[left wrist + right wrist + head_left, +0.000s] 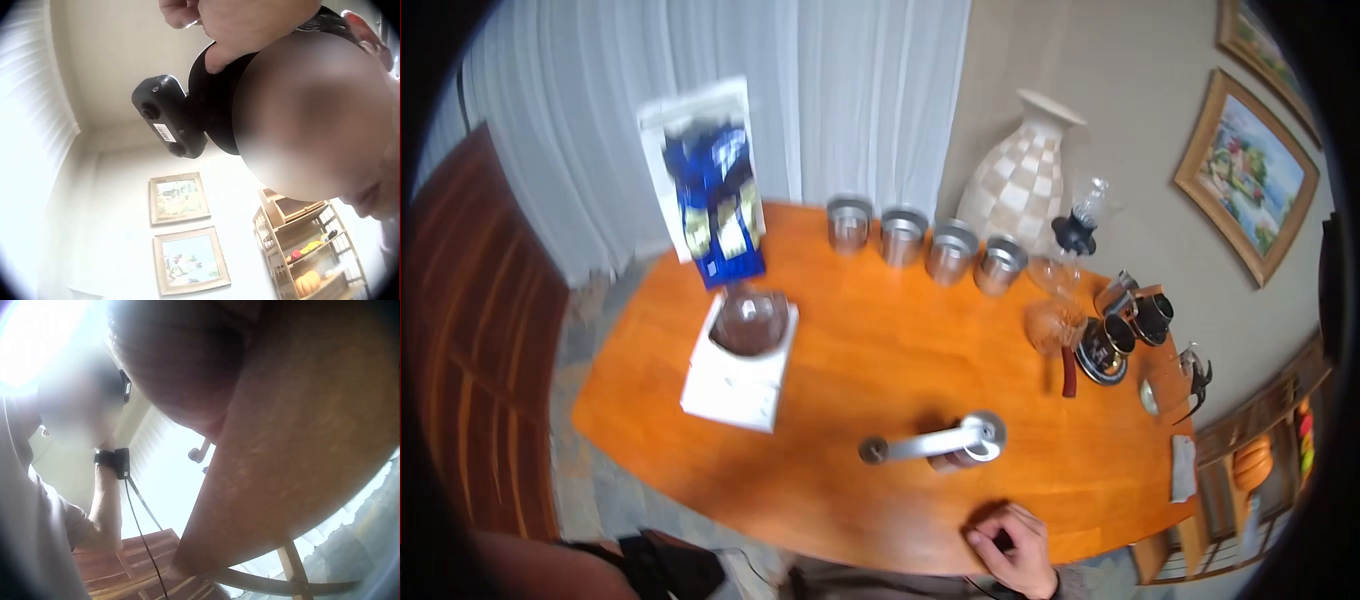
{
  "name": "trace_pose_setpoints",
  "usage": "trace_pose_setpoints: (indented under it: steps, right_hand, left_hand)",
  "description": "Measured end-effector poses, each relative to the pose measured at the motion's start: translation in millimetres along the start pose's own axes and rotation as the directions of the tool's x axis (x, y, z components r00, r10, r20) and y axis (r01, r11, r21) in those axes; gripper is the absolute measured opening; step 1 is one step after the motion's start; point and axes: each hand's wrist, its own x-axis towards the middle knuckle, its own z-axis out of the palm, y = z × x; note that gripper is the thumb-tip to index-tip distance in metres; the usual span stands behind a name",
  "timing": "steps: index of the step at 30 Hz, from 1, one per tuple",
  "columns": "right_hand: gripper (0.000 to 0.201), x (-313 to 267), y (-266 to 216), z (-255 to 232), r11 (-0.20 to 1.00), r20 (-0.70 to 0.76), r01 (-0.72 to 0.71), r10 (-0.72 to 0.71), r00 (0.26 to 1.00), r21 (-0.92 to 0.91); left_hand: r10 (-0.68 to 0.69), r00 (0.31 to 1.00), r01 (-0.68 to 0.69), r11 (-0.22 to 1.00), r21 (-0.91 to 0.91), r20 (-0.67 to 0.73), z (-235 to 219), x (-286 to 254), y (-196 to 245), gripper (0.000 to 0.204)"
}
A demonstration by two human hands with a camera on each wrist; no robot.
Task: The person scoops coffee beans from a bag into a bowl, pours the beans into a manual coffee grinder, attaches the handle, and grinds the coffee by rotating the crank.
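Note:
My right hand [1018,552] rests at the table's near edge with its fingers loosely curled and nothing in it. Close by, a manual coffee grinder [983,438] stands on the wooden table, its crank pointing left. Raised to the head, my left hand [256,25] touches the black headband [215,103], thumb lying on it and fingers loosely bent. A black camera [169,119] juts out from that band. In the head view only the left forearm [550,570] and its black wrist camera [665,570] show at the bottom left.
On the left lie a white scale [735,395] with a glass bowl [750,322] and a blue-white bag [715,190]. Several metal canisters [903,237] line the back. Glass coffee ware [1055,325], black cups [1152,315] and a grey cloth [1183,468] occupy the right.

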Motion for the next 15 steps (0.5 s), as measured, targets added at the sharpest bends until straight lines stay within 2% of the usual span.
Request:
trace_pose_setpoints:
  steps: [2, 3, 6, 8, 10, 12, 14, 15]
  right_hand:
    - [0.013, 2.7, -10.6, 3.6, 0.998, -0.049, -0.055, 0.056, 0.997, 0.022]
    - [0.012, 2.2, -9.8, 0.4, 0.996, -0.013, -0.086, 0.086, 0.996, -0.027]
    - [0.015, 5.3, 4.8, 3.3, 0.999, -0.055, 0.039, -0.038, 0.998, 0.011]
    - [0.012, 0.3, -1.1, 1.8, 0.999, -0.01, -0.029, 0.029, 1.0, -0.042]
    - [0.011, -0.2, -0.2, 2.5, 0.998, -0.03, -0.065, 0.065, 0.997, 0.001]
    - [0.013, -0.1, 4.6, 4.7, 0.999, -0.07, 0.001, -0.003, 0.998, -0.034]
    - [0.012, -3.5, 8.4, 7.3, 0.998, -0.085, 0.009, -0.015, 0.996, -0.069]
    - [0.011, -5.4, 8.4, 7.1, 0.995, -0.074, 0.01, -0.018, 0.997, -0.103]
  left_hand:
    - [-0.099, 0.995, 0.099, 0.995, -0.003, 0.019, -0.9, -25.7, 25.1, 0.053]
    - [-0.124, 0.99, 0.126, 0.992, -0.026, 0.06, -4.6, -25.3, 29.5, 0.053]
    - [-0.115, 0.993, 0.114, 0.993, 0.016, 0.021, -5.0, -25.9, 39.8, 0.052]
    - [-0.193, 0.979, 0.19, 0.98, 0.053, 0.072, -26.2, -30.9, 62.9, 0.052]
    - [-0.205, 0.974, 0.196, 0.976, 0.098, 0.098, -35.9, -25.8, 71.3, 0.051]
    - [-0.202, 0.974, 0.18, 0.966, 0.184, 0.103, -49.3, -16.4, 86.6, 0.051]
    - [-0.172, 0.952, 0.084, 0.943, 0.323, 0.254, -51.2, -47.8, 79.9, 0.04]
    - [-0.294, 0.897, 0.091, 0.853, 0.514, 0.329, -66.3, -69.5, 79.7, 0.048]
